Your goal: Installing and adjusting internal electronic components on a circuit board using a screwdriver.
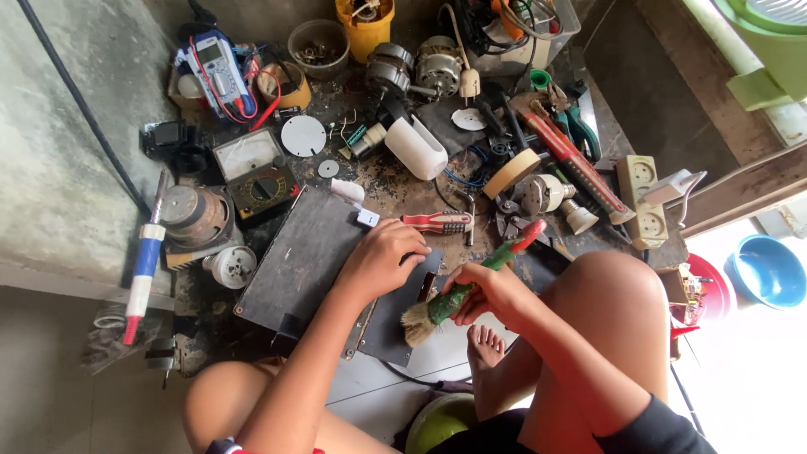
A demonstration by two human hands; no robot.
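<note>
My right hand (pixel 487 292) grips a paint brush (pixel 471 284) with a green and red handle; its pale bristles point down at the near edge of a dark flat panel (pixel 294 261) lying on the floor. My left hand (pixel 382 256) rests palm down on that panel, fingers curled at its far right corner. A red-handled screwdriver (pixel 437 223) lies just beyond the left hand. My bare knees frame the panel, and my foot (pixel 485 345) sits below the right hand.
The floor ahead is crowded: two multimeters (pixel 220 76) (pixel 256 172), small motors (pixel 416 67), a white plastic jug (pixel 416 147), tape roll (pixel 511 172), pipe wrench (pixel 572 160), power strip (pixel 643 197), yellow bucket (pixel 364 25). A wall runs along the left. Blue bowl (pixel 765 269) at right.
</note>
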